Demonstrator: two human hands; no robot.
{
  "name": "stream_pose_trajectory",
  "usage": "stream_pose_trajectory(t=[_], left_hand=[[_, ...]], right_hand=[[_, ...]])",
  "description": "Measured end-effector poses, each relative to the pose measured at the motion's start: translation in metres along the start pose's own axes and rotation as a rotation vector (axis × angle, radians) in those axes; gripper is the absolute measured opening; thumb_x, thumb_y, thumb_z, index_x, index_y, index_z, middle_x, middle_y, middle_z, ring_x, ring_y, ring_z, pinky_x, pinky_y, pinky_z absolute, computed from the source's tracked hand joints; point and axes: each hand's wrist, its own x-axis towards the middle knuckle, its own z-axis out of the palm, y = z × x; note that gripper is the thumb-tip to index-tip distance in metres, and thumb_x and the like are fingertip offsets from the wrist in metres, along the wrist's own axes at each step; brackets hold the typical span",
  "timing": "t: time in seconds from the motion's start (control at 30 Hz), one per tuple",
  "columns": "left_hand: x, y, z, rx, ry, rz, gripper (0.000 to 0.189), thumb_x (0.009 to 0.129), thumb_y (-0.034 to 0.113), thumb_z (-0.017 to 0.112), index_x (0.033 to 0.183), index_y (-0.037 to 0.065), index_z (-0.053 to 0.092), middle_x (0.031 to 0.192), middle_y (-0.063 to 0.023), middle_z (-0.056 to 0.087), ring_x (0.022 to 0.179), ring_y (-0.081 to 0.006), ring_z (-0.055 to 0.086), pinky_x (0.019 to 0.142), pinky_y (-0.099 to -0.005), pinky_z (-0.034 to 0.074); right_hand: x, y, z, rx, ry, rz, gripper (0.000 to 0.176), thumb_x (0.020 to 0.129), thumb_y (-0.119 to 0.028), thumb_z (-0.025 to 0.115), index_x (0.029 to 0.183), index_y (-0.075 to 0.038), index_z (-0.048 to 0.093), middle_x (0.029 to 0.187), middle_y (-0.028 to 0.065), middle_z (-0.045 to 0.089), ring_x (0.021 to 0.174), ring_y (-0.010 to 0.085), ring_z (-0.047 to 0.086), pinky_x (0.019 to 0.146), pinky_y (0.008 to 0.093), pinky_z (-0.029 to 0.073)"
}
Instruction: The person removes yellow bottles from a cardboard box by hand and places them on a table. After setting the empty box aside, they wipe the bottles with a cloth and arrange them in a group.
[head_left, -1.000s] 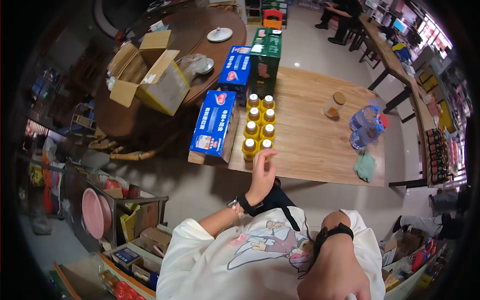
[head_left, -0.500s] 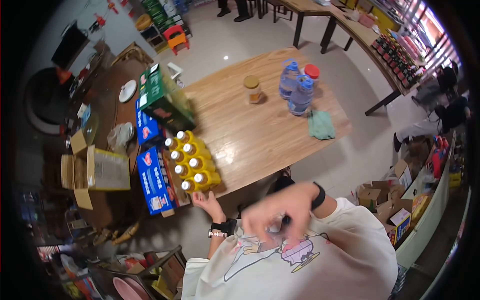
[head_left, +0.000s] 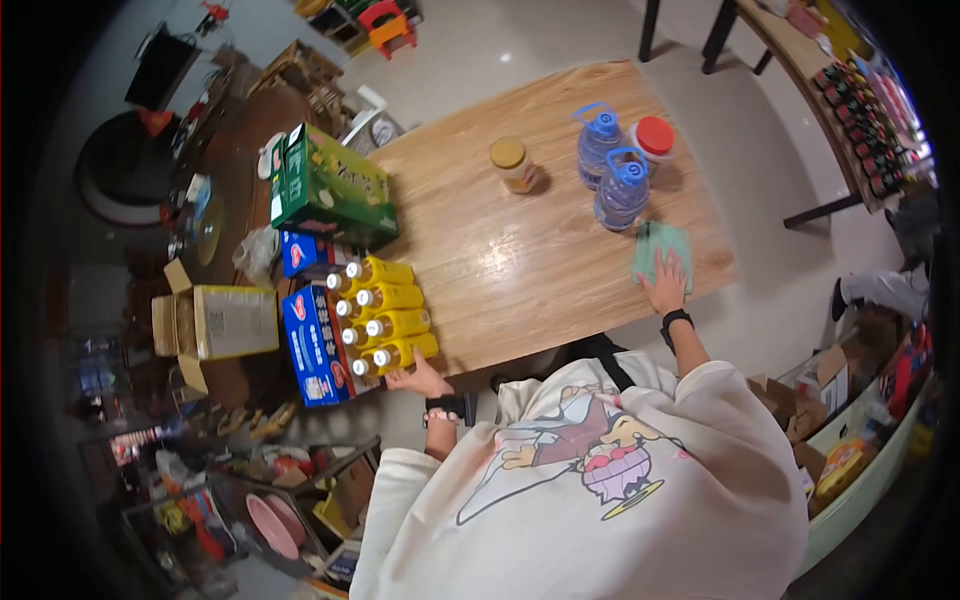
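Note:
My right hand point(head_left: 666, 284) lies flat on a folded green cloth point(head_left: 655, 243) near the table's right corner, its fingers spread. My left hand point(head_left: 421, 379) is at the front edge, its fingers loosely extended against the nearest of several yellow bottles point(head_left: 393, 325) with white caps. Those bottles stand in a tight group beside a blue carton point(head_left: 312, 345). Beyond the cloth are two large clear water bottles point(head_left: 622, 196) with blue handles and a red-lidded tub point(head_left: 655, 137). A jar with a gold lid point(head_left: 514, 166) stands towards the back of the wooden table point(head_left: 470, 250).
A tall green carton point(head_left: 335, 190) and a second blue carton point(head_left: 302, 255) stand along the table's left side. An opened cardboard box point(head_left: 232, 322) sits on a darker table further left. At the lower left, a shelf holds pink basins point(head_left: 275, 525). Another person's leg point(head_left: 885, 282) shows at the right.
My right hand has moved from in front of my shirt out to the right, onto the green cloth. My left hand stays beside the yellow bottles. The view has shifted and come nearer.

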Motion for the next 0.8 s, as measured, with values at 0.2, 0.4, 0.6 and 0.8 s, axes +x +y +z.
stream_pose_trajectory(t=[0.2,0.4,0.6,0.8], left_hand=[[-0.005,0.002,0.005,-0.161,-0.047,-0.161,0.058,0.078,-0.001,0.072,0.125,0.003,0.039,0.123,-0.0101,0.051,0.111,-0.0213,0.050,0.096,-0.0359,0.042],[0.007,-0.018,-0.002,-0.056,-0.071,-0.091,0.057,0.077,0.007,0.075,0.125,0.000,0.043,0.121,-0.0124,0.054,0.106,-0.0222,0.054,0.091,-0.0338,0.044],[0.006,-0.025,-0.008,0.374,-0.308,0.151,0.064,0.069,0.021,0.080,0.118,-0.003,0.048,0.115,-0.0210,0.053,0.110,-0.0359,0.050,0.095,-0.0413,0.039],[-0.043,0.019,0.040,0.427,-0.920,0.182,0.057,0.063,0.023,0.082,0.101,0.003,0.045,0.087,-0.0196,0.063,0.086,-0.0368,0.063,0.070,-0.0415,0.049]], right_hand=[[0.007,0.014,0.024,0.019,0.077,-0.017,0.067,0.090,-0.029,0.052,0.148,-0.016,0.022,0.152,0.0132,0.024,0.138,0.0322,0.026,0.110,0.0478,0.024],[0.010,0.014,0.041,0.236,0.111,-0.006,0.049,0.092,-0.023,0.044,0.138,-0.007,0.037,0.140,0.0206,0.039,0.128,0.0381,0.037,0.103,0.0465,0.032],[0.016,-0.030,0.003,0.688,-0.115,0.001,0.036,0.094,-0.024,0.036,0.101,0.006,0.056,0.100,0.0313,0.057,0.097,0.0448,0.053,0.082,0.0477,0.040],[-0.020,-0.166,-0.128,1.106,-0.173,-0.224,0.032,0.094,-0.018,0.037,0.100,0.006,0.057,0.085,0.0218,0.061,0.081,0.0310,0.058,0.077,0.0403,0.044]])
